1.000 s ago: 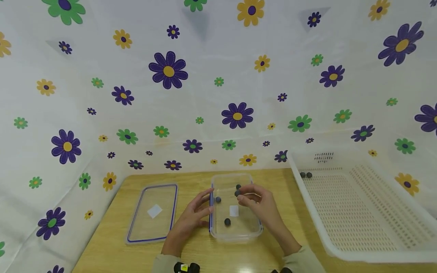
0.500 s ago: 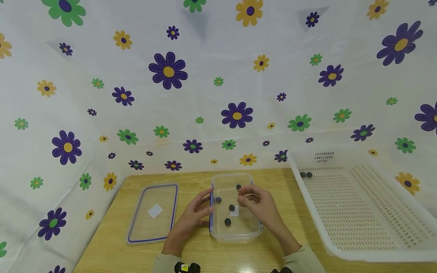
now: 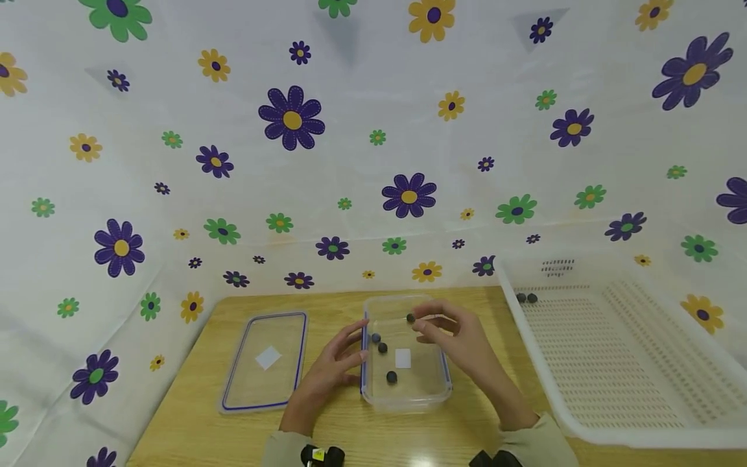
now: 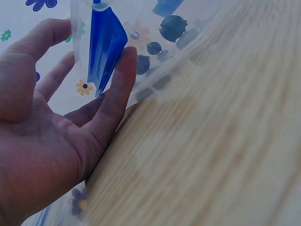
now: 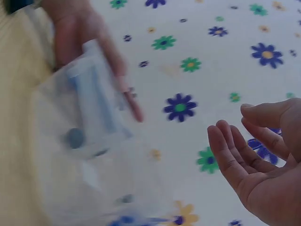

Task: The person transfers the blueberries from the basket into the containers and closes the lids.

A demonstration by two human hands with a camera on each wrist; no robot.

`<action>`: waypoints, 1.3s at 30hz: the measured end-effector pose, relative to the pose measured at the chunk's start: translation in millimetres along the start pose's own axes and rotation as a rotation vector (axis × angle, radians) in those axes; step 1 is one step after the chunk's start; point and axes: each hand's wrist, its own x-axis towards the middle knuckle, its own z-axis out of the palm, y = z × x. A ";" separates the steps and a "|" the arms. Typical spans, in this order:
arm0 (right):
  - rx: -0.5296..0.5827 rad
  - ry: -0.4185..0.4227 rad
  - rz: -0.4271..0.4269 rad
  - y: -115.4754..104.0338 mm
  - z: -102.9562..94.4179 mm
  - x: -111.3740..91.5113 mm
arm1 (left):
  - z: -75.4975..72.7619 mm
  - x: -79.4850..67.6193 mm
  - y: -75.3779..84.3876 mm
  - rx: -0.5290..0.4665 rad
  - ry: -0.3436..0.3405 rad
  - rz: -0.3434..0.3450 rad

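A clear plastic food container (image 3: 408, 403), its blue clips hanging down, stands on the wooden table with several dark blueberries (image 3: 391, 377) loose inside. My left hand (image 3: 329, 368) rests its spread fingers against the container's left wall. In the left wrist view, a fingertip touches the hanging blue clip (image 4: 106, 47). Above the container's far right part is my right hand (image 3: 461, 337), its fingers loosely bent. The right wrist view shows nothing between the right fingertips (image 5: 216, 136). One blueberry (image 3: 411, 318) lies close by those fingers, near the back; two sit together by the left wall.
The blue-edged lid (image 3: 274, 389) lies flat on the table (image 3: 192, 395) to the left, a white square on it. At the right stands a large white perforated basket (image 3: 607, 363) with two blueberries (image 3: 527, 298) in its back left corner. A flowered cloth (image 3: 350, 162) hangs behind.
A blueberry at the right fingertips has left them and rolled across the container's floor to the left wall. My right hand has risen slightly and shifted right. The left hand stays put.
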 end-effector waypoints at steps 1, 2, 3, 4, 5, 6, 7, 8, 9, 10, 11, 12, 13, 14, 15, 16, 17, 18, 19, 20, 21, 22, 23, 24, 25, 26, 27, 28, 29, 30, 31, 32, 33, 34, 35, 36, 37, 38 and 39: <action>-0.006 0.007 -0.014 -8.3 -4.3 0.1 | 0.5 1.1 0.2 -0.002 -0.003 -0.001; -0.023 0.017 -0.025 -16.8 -8.9 0.5 | 0.8 1.7 0.4 -0.004 -0.003 -0.003; -0.050 0.026 -0.039 -25.5 -13.7 0.9 | 1.1 2.0 0.6 -0.005 -0.002 -0.004; -0.077 0.035 -0.055 -34.1 -19.0 1.6 | 1.3 2.0 0.6 -0.007 0.000 -0.004; -0.101 0.044 -0.071 -42.0 -25.0 2.4 | 1.4 2.1 0.6 -0.007 0.001 -0.004; -0.122 0.054 -0.089 -49.5 -31.7 3.3 | 1.7 2.0 0.8 -0.008 0.004 -0.007; -0.144 0.063 -0.104 -56.5 -39.3 4.6 | 2.0 1.9 0.9 -0.007 0.004 -0.006; -0.175 0.080 -0.116 -63.1 -47.4 5.7 | 2.5 1.7 1.1 -0.006 0.005 -0.007; -0.203 0.097 -0.125 -68.8 -56.0 6.7 | 2.9 1.7 1.0 -0.004 0.007 -0.009; -0.234 0.111 -0.131 -73.3 -64.7 7.8 | 3.4 1.4 0.5 -0.005 0.009 -0.010; -0.269 0.124 -0.136 -76.9 -73.5 8.6 | 3.9 1.0 0.2 -0.006 0.010 -0.013; -0.309 0.136 -0.140 -79.6 -82.4 9.3 | 4.5 0.8 -0.2 -0.007 0.009 -0.015; -0.347 0.145 -0.140 -81.1 -91.2 9.6 | 4.8 0.8 -0.7 -0.009 0.008 -0.018; -0.385 0.153 -0.139 -81.8 -99.6 9.6 | 5.1 0.8 -1.1 -0.012 0.008 -0.020; -0.417 0.157 -0.138 -81.4 -107.6 9.3 | 5.4 0.8 -1.3 -0.013 0.006 -0.022; -0.450 0.161 -0.135 -80.2 -115.2 9.0 | 5.6 0.8 -1.3 -0.014 0.004 -0.021; -0.471 0.163 -0.130 -78.2 -121.9 8.8 | 5.6 0.8 -1.3 -0.015 0.004 -0.020; -0.484 0.163 -0.122 -75.6 -128.2 8.9 | 5.4 1.0 -1.2 -0.014 0.005 -0.018; -0.490 0.161 -0.108 -72.5 -134.1 8.9 | 5.3 0.9 -1.0 -0.012 0.006 -0.015; -0.499 0.160 -0.090 -69.2 -139.3 9.0 | 5.1 0.8 -0.6 -0.009 0.008 -0.012; -0.507 0.158 -0.070 -65.5 -144.3 9.2 | 4.8 0.8 -0.3 -0.005 0.010 -0.010; -0.514 0.153 -0.050 -61.8 -149.2 9.3 | 4.6 0.7 -0.1 -0.003 0.011 -0.007; -0.522 0.147 -0.029 -58.0 -153.8 9.3 | 4.3 0.7 -0.1 0.001 0.012 -0.006; -0.529 0.141 -0.010 -54.2 -158.3 9.4 | 4.2 0.5 0.1 0.006 0.013 -0.005; -0.537 0.133 0.013 -50.5 -162.6 9.1 | 4.0 0.4 0.3 0.008 0.013 -0.007; -0.552 0.122 0.036 -46.8 -166.5 9.1 | 3.9 0.4 0.5 0.009 0.013 -0.010; -0.565 0.105 0.060 -43.0 -170.3 9.1 | 3.6 0.4 0.5 0.008 0.013 -0.012; -0.574 0.085 0.089 -39.1 -173.9 9.1 | 3.6 0.3 0.6 0.008 0.012 -0.014; -0.584 0.063 0.123 -34.9 -177.0 9.4 | 3.4 0.3 0.4 0.007 0.013 -0.017; -0.591 0.041 0.160 -30.9 -179.7 9.8 | 3.4 0.0 0.5 0.003 0.012 -0.016; -0.596 0.017 0.198 -26.8 -182.5 10.0 | 3.2 -0.2 0.3 0.000 0.013 -0.016; -0.602 -0.008 0.236 -22.6 -185.1 10.3 | 3.1 -0.3 0.2 -0.002 0.013 -0.015; -0.600 -0.031 0.273 -18.3 -187.6 10.6 | 3.0 -0.5 0.2 -0.005 0.013 -0.014; -0.596 -0.051 0.314 -14.4 -189.8 10.7 | 2.9 -0.5 0.1 -0.006 0.012 -0.013; -0.586 -0.071 0.351 -10.9 -192.0 10.5 | 2.8 -0.5 0.2 -0.008 0.012 -0.014; -0.574 -0.088 0.390 -7.6 -194.1 10.2 | 2.8 -0.4 0.2 -0.010 0.009 -0.012; -0.559 -0.107 0.428 -4.4 -196.3 9.7 | 2.7 -0.1 0.2 -0.010 0.009 -0.015; -0.543 -0.123 0.470 -1.7 -198.0 9.3 | 2.8 0.3 0.3 -0.010 0.007 -0.013; -0.527 -0.140 0.509 0.7 -199.6 8.7 | 2.8 0.7 0.4 -0.010 0.005 -0.013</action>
